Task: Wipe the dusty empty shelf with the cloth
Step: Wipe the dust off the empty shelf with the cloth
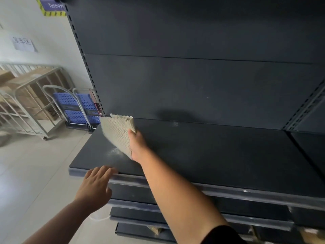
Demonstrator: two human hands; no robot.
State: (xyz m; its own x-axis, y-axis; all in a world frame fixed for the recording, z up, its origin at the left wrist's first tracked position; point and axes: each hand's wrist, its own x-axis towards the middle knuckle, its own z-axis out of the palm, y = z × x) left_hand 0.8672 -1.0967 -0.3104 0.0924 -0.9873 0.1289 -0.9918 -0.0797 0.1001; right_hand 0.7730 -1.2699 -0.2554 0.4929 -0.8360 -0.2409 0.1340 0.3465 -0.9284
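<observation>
While the dark metal shelving unit (193, 81) fills most of the head view, its top shelf (211, 155) lies bare and flat, with a pale dusty smear near its left front. Lower shelves (175, 217) step out beneath it, each with a clear strip along the front edge. To the left, on the pale tiled floor (35, 164), stand wire roll cages (26, 103) with cardboard boxes inside, and just beside the shelving upright lean two folded blue platform carts (77, 106). A paper sign (22, 43) hangs on the white wall.

The right hand (138, 143) reaches over the shelf's left part, its fingers hidden behind the beige woven cloth (117, 133) that it grips, the thumb pressed on the cloth's near side. That cloth stands spread and tilted, its lower edge at the shelf surface near the dusty smear. The left hand (95, 184) holds nothing; its fingers are loosely spread, the fingertips resting on the shelf's front edge at the left corner.
</observation>
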